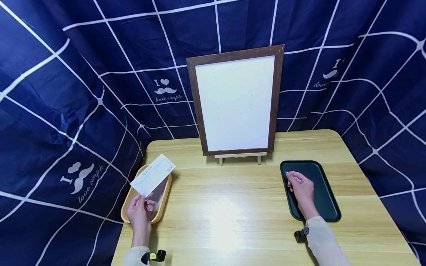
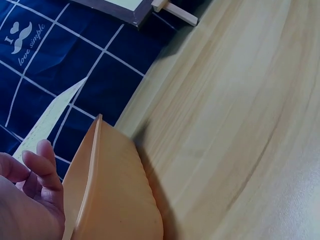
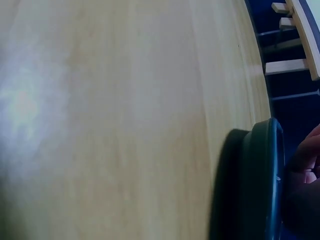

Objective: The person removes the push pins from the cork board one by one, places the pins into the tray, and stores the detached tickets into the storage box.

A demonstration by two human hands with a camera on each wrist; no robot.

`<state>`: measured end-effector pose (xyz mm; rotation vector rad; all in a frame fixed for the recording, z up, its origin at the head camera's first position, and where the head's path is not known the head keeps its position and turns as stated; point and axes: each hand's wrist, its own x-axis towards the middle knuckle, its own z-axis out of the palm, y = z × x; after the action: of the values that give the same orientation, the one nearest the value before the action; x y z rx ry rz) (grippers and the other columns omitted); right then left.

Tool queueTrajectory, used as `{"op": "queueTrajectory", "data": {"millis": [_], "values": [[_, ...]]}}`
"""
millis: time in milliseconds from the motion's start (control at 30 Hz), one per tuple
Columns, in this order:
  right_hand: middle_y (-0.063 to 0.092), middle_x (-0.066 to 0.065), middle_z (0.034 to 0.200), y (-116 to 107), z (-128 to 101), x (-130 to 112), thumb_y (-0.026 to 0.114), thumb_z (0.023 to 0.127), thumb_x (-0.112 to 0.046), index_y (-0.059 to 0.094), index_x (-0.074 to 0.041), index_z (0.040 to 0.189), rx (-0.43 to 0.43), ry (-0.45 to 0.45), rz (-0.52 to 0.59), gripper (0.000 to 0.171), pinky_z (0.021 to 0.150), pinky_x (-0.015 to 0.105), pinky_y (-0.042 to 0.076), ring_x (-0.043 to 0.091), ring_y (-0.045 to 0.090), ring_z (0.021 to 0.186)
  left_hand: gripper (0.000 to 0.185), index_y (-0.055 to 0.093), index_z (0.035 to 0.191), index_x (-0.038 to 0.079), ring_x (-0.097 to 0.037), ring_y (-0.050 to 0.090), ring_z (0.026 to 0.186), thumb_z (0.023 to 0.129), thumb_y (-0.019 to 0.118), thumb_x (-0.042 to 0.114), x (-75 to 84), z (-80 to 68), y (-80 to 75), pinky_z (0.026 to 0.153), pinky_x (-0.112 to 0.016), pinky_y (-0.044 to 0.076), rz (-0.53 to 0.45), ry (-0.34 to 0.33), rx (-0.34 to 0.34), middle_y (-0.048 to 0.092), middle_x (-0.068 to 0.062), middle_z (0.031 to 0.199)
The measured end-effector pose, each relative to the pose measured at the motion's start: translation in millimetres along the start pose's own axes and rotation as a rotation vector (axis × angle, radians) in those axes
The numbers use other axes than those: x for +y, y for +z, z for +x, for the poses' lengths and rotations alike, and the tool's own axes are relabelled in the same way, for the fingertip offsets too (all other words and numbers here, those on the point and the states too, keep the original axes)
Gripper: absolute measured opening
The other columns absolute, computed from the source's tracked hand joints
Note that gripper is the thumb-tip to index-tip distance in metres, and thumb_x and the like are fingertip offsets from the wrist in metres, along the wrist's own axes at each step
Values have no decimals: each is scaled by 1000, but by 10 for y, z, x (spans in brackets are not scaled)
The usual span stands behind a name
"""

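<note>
Two trays [image 1: 324, 192], one board [image 1: 235, 101], one slip [image 1: 152, 175] in left hand [image 1: 139, 214].

Both arms wore long, pale cream sleeves that ended at the wrists, leaving the left hand [image 1: 139, 214] and the right hand [image 1: 301, 190] bare. A small black device [image 1: 301, 235] was strapped at the right wrist. Its match at the left wrist [image 1: 153, 256] was black too, with a small yellow mark on it. No rings or gloves showed on either hand.
</note>
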<state>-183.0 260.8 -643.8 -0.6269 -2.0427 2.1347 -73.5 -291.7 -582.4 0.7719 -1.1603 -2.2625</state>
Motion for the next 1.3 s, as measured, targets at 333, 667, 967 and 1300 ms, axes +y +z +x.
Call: {"op": "queueTrajectory", "data": {"millis": [333, 667, 967, 1300], "values": [[71, -4, 72, -65, -2, 25, 78, 102, -16, 78, -4, 105, 21, 20, -70, 12, 51, 16, 50, 4, 63, 61, 7, 52, 107, 0, -12, 64, 53, 110, 54, -6, 10, -72, -119, 42, -16, 44, 22, 37, 20, 79, -15, 85], [73, -8, 73, -122, 12, 97, 78, 102, -16, 77, 0, 113, 58, 41, -65, 19, 51, 15, 51, 3, 63, 60, 7, 49, 110, -3, -13, 65, 51, 109, 53, -10, 58, -110, -151, 41, -17, 45, -20, 32, 45, 78, -18, 84], [71, -5, 70, -180, -6, 101, 77, 102, -16, 79, -2, 107, 60, 32, -80, 15, 48, 17, 51, 5, 65, 58, 9, 55, 105, -6, -12, 64, 53, 108, 49, -11, 108, -145, -213, 42, -16, 46, -7, 41, 81, 78, -17, 81], [69, -8, 70, -265, -28, 59, 75, 104, -23, 75, -1, 113, 24, 124, -175, 24, 47, 19, 48, 4, 63, 57, 8, 54, 107, -6, -15, 67, 53, 108, 49, -12, 145, -181, -296, 42, -19, 50, -14, 18, 97, 77, -20, 81]]}}
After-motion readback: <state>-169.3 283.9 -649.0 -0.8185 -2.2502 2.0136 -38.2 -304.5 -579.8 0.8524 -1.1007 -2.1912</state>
